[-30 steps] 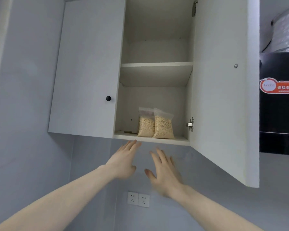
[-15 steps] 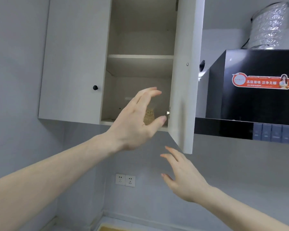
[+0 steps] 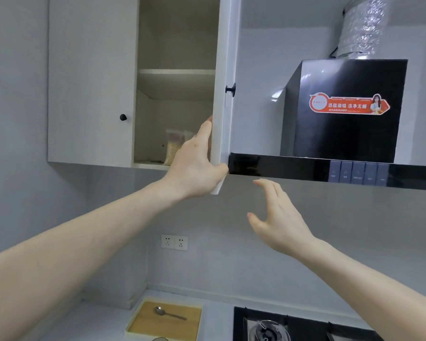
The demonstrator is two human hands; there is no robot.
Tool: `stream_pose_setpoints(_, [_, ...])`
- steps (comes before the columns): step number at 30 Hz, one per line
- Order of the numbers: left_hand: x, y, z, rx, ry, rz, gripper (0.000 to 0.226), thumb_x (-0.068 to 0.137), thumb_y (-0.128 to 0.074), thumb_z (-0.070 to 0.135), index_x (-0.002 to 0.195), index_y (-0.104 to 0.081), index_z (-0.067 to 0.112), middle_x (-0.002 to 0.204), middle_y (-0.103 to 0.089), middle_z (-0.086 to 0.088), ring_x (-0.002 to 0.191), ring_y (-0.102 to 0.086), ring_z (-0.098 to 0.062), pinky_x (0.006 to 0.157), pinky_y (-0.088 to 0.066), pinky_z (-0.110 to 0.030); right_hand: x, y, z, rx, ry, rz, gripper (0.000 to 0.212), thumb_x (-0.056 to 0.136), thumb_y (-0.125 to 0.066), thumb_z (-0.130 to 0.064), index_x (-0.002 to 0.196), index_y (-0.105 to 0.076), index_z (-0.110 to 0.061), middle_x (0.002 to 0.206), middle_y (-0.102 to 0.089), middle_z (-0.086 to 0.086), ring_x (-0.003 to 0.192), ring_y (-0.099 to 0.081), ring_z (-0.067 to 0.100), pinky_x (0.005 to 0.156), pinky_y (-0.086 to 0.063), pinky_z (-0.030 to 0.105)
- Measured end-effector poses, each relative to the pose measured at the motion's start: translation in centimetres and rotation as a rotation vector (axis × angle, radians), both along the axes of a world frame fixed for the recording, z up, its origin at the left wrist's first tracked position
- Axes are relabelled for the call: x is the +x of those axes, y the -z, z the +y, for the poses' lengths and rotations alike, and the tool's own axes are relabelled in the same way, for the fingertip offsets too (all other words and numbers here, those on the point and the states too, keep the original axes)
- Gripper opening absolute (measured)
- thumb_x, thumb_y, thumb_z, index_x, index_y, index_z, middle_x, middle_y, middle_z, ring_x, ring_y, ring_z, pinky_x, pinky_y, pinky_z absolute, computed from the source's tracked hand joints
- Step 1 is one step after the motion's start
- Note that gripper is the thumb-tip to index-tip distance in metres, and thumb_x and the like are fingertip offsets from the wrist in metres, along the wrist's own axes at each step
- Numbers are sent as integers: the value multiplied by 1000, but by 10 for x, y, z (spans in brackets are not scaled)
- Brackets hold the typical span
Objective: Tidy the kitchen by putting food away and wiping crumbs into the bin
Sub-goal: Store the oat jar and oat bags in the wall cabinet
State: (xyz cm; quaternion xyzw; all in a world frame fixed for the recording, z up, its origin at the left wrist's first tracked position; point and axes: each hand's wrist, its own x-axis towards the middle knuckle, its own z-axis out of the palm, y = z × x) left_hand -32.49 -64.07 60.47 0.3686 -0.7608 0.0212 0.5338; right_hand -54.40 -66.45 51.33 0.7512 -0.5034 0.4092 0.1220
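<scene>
Head view: cabinet door (image 3: 223, 94) now swung nearly edge-on, further closed than half a second ago, with its black knob (image 3: 231, 89) facing right. Left hand (image 3: 196, 163) moved onto the door, fingers wrapped behind its lower edge, thumb under the corner. Right hand (image 3: 279, 219) raised below and right of the door, fingers spread and relaxed, holding nothing. Bags of oats (image 3: 173, 146) on the cabinet's bottom shelf, left of the door, partly hidden behind the left hand.

matt white cupboard door (image 3: 225, 70), clear plastic bag of grain (image 3: 174, 148), glossy black range hood (image 3: 347, 134), crinkled silver foil duct (image 3: 359, 28), pale wooden board (image 3: 165, 321), shiny metal spoon (image 3: 169, 313)
</scene>
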Motion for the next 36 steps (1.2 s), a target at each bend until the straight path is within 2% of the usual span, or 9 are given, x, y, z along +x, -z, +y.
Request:
stream_pose_setpoints(2, [8, 1, 3, 25, 27, 39, 69, 81, -63, 11, 142, -41, 34, 103, -72, 19, 81, -67, -7, 73, -55, -27, 3, -1, 3, -5, -20, -8, 72, 91, -62, -30, 152, -24, -30, 159, -23, -15, 142, -31, 13, 107, -40, 31])
stream_pose_setpoints(5, [28, 2, 4, 54, 1, 67, 54, 82, -63, 12, 128, -49, 36, 101, -72, 15, 92, -69, -16, 85, -59, -41, 11, -4, 4, -3, -49, -13, 74, 92, -61, -30, 154, -22, -30, 162, -19, -14, 147, -26, 12, 113, -36, 30])
stream_pose_setpoints(9, [64, -1, -4, 101, -115, 73, 35, 81, -70, 22, 112, -52, 25, 101, -73, 7, 94, -69, -24, 88, -58, -49, 20, -12, -2, -12, -77, 2, 74, 92, -60, -30, 154, -20, -33, 163, -14, -17, 148, -23, 9, 111, -38, 30])
stream_pose_setpoints(15, [123, -7, -26, 125, -317, 54, 31, 81, -77, 24, 104, -56, 23, 99, -68, 12, 88, -65, -11, 73, -50, -26, 35, -23, -30, -34, -78, 21, 74, 91, -61, -29, 154, -22, -32, 162, -13, -18, 147, -24, 9, 108, -42, 34])
stream_pose_setpoints(18, [154, -7, -47, 153, -449, 29, 28, 81, -78, 32, 98, -57, 24, 87, -67, 11, 80, -62, -6, 66, -44, -28, 44, -30, -51, -47, -71, 42, 74, 92, -62, -29, 155, -23, -31, 163, -12, -17, 148, -22, 9, 109, -41, 32])
stream_pose_setpoints(21, [182, -3, -74, 171, -541, 28, 27, 82, -77, 37, 88, -52, 25, 77, -65, 5, 76, -62, -15, 66, -43, -33, 55, -39, -78, -61, -56, 61, 74, 92, -62, -28, 155, -23, -31, 165, -11, -15, 149, -20, 10, 109, -42, 34])
stream_pose_setpoints(24, [206, -2, -105, 207, -602, 33, 29, 83, -74, 39, 88, -52, 21, 78, -64, 2, 78, -63, -23, 69, -48, -36, 70, -47, -108, -64, -43, 73, 74, 92, -62, -28, 155, -23, -32, 167, -9, -13, 152, -15, 11, 117, -35, 36])
stream_pose_setpoints(28, [233, -3, -148, 244, -644, 16, 29, 85, -71, 44, 93, -52, 24, 84, -65, 3, 84, -64, -25, 80, -54, -41, 92, -53, -146, -54, -29, 89, 75, 93, -61, -26, 156, -22, -33, 168, -6, -13, 154, -10, 12, 121, -27, 36])
stream_pose_setpoints(36, [260, 5, -221, 285, -660, 53, 27, 93, -65, 45, 99, -53, 22, 89, -61, 2, 88, -61, -29, 75, -47, -38, 117, -51, -207, -32, 87, 137, 79, 92, -59, -24, 159, -16, -28, 170, 2, -2, 157, 1, 22, 125, -15, 39])
